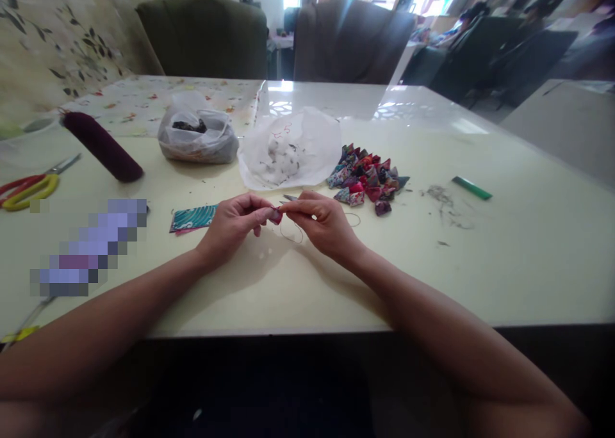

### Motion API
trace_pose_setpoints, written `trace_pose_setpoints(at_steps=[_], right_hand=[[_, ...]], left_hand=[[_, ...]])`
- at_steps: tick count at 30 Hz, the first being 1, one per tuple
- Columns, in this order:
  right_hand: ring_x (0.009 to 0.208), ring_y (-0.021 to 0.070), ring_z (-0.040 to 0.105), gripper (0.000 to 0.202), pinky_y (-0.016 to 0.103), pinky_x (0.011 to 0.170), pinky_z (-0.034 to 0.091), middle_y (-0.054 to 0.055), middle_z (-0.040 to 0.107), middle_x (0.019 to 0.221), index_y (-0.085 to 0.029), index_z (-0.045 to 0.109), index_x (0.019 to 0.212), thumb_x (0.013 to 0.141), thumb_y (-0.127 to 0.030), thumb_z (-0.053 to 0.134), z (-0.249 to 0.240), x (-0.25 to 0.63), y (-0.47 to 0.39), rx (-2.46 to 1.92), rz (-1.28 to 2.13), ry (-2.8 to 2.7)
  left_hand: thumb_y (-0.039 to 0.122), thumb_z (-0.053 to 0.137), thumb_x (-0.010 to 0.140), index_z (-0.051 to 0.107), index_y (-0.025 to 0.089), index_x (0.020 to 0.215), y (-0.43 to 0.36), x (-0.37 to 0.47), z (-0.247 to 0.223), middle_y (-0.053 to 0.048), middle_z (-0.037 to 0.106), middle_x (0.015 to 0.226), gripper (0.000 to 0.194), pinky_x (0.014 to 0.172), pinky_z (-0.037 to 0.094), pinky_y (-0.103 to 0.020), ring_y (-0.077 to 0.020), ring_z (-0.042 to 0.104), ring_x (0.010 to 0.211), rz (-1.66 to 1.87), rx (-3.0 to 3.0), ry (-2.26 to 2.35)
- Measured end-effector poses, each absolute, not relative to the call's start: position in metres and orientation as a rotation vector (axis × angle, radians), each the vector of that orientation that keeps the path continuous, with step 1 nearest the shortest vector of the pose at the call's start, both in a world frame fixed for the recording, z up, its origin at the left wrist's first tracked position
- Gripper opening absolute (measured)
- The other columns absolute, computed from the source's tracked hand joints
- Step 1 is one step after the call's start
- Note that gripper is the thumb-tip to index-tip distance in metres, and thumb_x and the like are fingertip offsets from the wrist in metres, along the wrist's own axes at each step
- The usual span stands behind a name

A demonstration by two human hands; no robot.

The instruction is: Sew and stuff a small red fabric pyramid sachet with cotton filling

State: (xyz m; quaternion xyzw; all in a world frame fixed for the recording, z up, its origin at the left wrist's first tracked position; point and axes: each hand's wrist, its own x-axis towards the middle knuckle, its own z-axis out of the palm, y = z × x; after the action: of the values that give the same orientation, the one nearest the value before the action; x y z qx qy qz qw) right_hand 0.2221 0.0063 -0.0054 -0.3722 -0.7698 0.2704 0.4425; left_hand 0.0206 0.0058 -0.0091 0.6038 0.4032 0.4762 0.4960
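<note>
My left hand (238, 223) is closed, with thumb and forefinger pinching a small red and pink fabric piece (275, 216). Against the piece's right edge, the fingertips of my right hand (321, 219) are pinched together; whatever is between them is too small to make out. A thin dark thread (291, 239) loops on the table below and right of the fingers. Just behind my right fingers shows a pointed metal tip (289, 198), the rest of it hidden. Folded teal patterned fabric (193, 218) lies left of my left hand, partly covered by it.
Small patterned fabric triangles (368, 175) are heaped behind my right hand. A white bag of stuffing (283, 156), another plastic bag (196, 137), a dark maroon roll (103, 146), scissors (31, 190), a blurred-out phone-like object (91, 249) and a green strip (472, 188) lie around.
</note>
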Motion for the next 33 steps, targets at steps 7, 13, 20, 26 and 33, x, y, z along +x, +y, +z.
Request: trace_pose_setpoints(at_steps=[7, 13, 20, 26, 33], right_hand=[[0.071, 0.0108, 0.057, 0.017, 0.024, 0.07, 0.045, 0.0, 0.058, 0.076, -0.024, 0.08, 0.089, 0.092, -0.02, 0.063, -0.004, 0.225, 0.01, -0.899, 0.731, -1.909], [0.072, 0.0113, 0.056, 0.016, 0.026, 0.072, 0.046, 0.0, 0.062, 0.076, -0.024, 0.08, 0.089, 0.091, -0.021, 0.065, -0.004, 0.229, 0.014, -0.848, 0.794, -1.914], [0.075, 0.0129, 0.058, 0.015, 0.027, 0.075, 0.047, 0.0, 0.066, 0.076, -0.022, 0.078, 0.087, 0.091, -0.022, 0.064, -0.003, 0.23, 0.017, -0.813, 0.837, -1.934], [0.074, 0.0131, 0.058, 0.014, 0.028, 0.075, 0.047, 0.001, 0.067, 0.076, -0.022, 0.078, 0.085, 0.09, -0.026, 0.065, -0.005, 0.232, 0.019, -0.805, 0.867, -1.935], [0.074, 0.0126, 0.058, 0.013, 0.028, 0.077, 0.047, -0.001, 0.065, 0.074, -0.021, 0.076, 0.08, 0.087, -0.019, 0.066, -0.008, 0.228, 0.018, -0.795, 0.831, -1.917]], left_hand=[[0.029, 0.074, 0.081, 0.072, 0.016, 0.083, 0.006, 0.02, -0.006, -0.008, 0.077, 0.082, 0.014, 0.054, 0.045, -0.023, -0.0152, 0.066, 0.071, 1.114, 1.401, 0.969], [0.028, 0.075, 0.079, 0.073, 0.016, 0.08, 0.007, 0.02, -0.004, -0.007, 0.077, 0.08, 0.012, 0.052, 0.043, -0.022, -0.0122, 0.062, 0.064, 1.072, 1.334, 0.93], [0.029, 0.074, 0.079, 0.074, 0.017, 0.078, 0.006, 0.02, -0.001, -0.007, 0.076, 0.078, 0.012, 0.051, 0.042, -0.023, -0.0107, 0.056, 0.057, 1.022, 1.334, 0.896], [0.031, 0.077, 0.076, 0.072, 0.018, 0.076, 0.007, 0.019, -0.001, -0.005, 0.075, 0.075, 0.014, 0.048, 0.04, -0.023, -0.0088, 0.05, 0.05, 0.966, 1.266, 0.886], [0.032, 0.081, 0.071, 0.07, 0.018, 0.075, 0.008, 0.019, -0.003, -0.004, 0.074, 0.073, 0.018, 0.047, 0.039, -0.021, -0.0079, 0.05, 0.05, 0.882, 1.172, 0.911]])
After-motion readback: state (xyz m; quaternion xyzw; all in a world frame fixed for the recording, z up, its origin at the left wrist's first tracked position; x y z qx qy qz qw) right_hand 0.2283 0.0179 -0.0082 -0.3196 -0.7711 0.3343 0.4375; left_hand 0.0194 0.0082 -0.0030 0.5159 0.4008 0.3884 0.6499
